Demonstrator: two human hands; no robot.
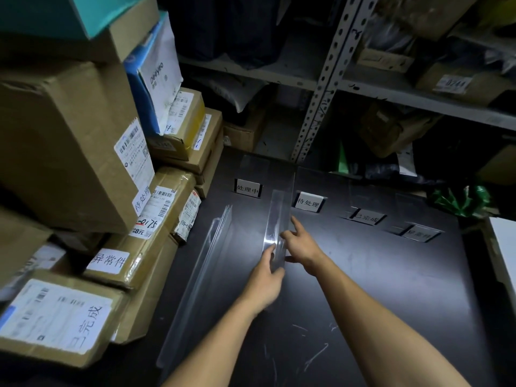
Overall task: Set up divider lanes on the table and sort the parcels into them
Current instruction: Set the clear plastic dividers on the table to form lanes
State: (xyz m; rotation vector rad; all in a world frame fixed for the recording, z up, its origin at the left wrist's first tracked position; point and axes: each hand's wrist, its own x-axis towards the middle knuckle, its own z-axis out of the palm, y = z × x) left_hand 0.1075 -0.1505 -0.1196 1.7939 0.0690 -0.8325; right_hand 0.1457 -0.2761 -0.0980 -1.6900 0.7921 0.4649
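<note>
Both hands steady one clear divider (275, 224) standing on edge on the dark worktop (391, 289), between the two nearest lane labels (308, 202), probably so that it marks the boundary of a lane. The left hand (265, 277) lies against its near end, fingers fairly straight along the plastic rather than curled round it. The right hand (303, 247) braces the other face with its fingers spread and the forefinger stretched out, so the thin sheet cannot tip either way. Spare dividers (220, 227) lie just to the left, within reach for the lanes still to set. The parcels (92, 263) wait stacked at the worktop's left side, unsorted.
</note>
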